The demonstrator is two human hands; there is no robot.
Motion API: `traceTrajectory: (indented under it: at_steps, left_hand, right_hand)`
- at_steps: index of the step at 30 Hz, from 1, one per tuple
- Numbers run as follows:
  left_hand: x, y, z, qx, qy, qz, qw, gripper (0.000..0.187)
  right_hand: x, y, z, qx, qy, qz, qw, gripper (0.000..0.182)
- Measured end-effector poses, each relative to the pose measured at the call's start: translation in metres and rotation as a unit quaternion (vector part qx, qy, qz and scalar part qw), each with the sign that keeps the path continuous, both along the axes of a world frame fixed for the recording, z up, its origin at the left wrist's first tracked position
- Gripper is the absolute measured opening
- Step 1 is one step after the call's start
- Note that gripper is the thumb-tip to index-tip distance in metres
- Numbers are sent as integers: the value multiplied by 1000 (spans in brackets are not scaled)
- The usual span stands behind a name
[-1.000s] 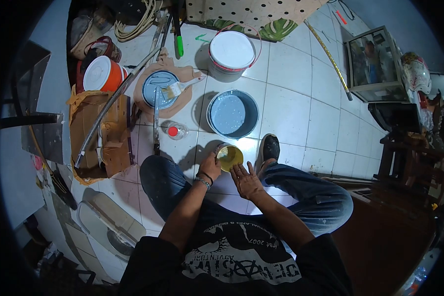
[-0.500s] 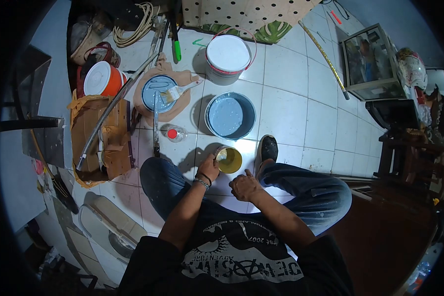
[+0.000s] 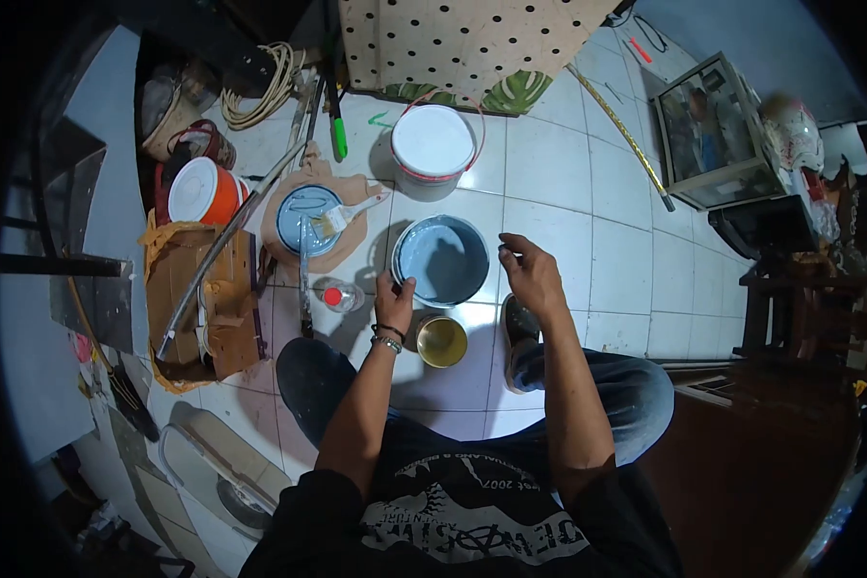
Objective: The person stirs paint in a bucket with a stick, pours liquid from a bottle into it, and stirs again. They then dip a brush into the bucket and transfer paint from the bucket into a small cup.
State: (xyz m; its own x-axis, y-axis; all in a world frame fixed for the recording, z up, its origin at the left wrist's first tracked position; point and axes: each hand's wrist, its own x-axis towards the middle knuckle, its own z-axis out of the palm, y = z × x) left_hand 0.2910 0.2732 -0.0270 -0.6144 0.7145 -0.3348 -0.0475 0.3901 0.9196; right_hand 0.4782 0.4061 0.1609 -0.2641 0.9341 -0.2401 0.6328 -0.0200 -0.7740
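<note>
A bucket of grey-blue paint [image 3: 443, 258] stands on the tiles in front of me. At its near left edge is my left hand [image 3: 394, 304], with the thumb at the rim and the fingers along the outer wall. My right hand [image 3: 535, 277] hovers just right of the bucket, apart from it, fingers bent and spread with nothing in them. Close below the bucket stands a small yellowish can [image 3: 442, 342], untouched by either hand. Left of the bucket, a paintbrush [image 3: 342, 219] lies across a round, paint-covered blue lid [image 3: 307, 204].
Behind the paint bucket stands a bucket with a white lid [image 3: 433, 140]. A clear bottle with a red cap [image 3: 342, 297] lies to the left. Farther left are a cardboard box [image 3: 231, 332], a long metal pole [image 3: 223, 241] and an orange tub [image 3: 202, 191].
My left hand has let go of the yellowish can and moved up to the paint bucket's rim. My right hand has risen to the bucket's right side. The view has tilted slightly.
</note>
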Motion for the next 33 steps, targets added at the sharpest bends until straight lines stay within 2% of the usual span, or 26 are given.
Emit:
traceTrajectory:
  at_steps: [1,2,4,5,6,8,9,11,14,18,21,24,27,30,32,33]
  left_hand:
    - [-8,17,-12,9,63,-2,998,28]
    - [-10,21,-8,-11,51,7,999,26]
    - [-13,30,4,-48,31,32,998,23]
    - [-12,29,-9,15,101,37,994,23]
    - [-13,29,-18,11,95,32,995,23]
    - [-19,25,-29,-2,84,19,996,23]
    - [-17,27,6,-32,7,10,999,26]
    - [-16,28,10,-40,-8,10,999,27]
    - [-16,27,-1,-46,-34,19,998,28]
    - [-16,28,-1,-76,-55,18,995,28]
    - [-18,32,4,-92,-81,17,992,28]
    - [-17,32,0,-82,-80,21,993,29]
    - [-17,32,-3,-80,-77,26,993,29]
    - [-15,34,4,-83,-78,28,993,28]
    - [-16,33,7,-80,-67,24,994,29]
    - [-15,34,7,-77,-76,27,994,29]
  right_hand:
    - [12,7,-22,-17,55,-53,997,36]
    - [18,12,-46,-123,136,-129,975,50]
    - [28,23,-88,-242,192,-218,926,64]
    - [28,27,-111,-276,206,-205,916,77]
    - [23,33,-130,-295,199,-191,915,81]
    - [0,46,-129,-285,183,-132,932,83]
    - [-10,60,-134,-247,192,-100,944,83]
    - [-31,88,-142,-170,205,-34,963,84]
    - [-53,114,-129,-173,82,92,977,85]
    - [-56,111,-109,-165,-21,164,972,83]
    - [-46,94,-104,-122,-33,145,981,82]
    - [-26,76,-102,-104,-52,71,991,80]
    - [2,53,-103,-133,-83,55,986,80]
    - [24,16,-110,-194,8,-6,981,80]
    - [27,-10,-110,-220,51,-2,974,83]
    - [26,-23,-103,-248,81,-40,964,83]
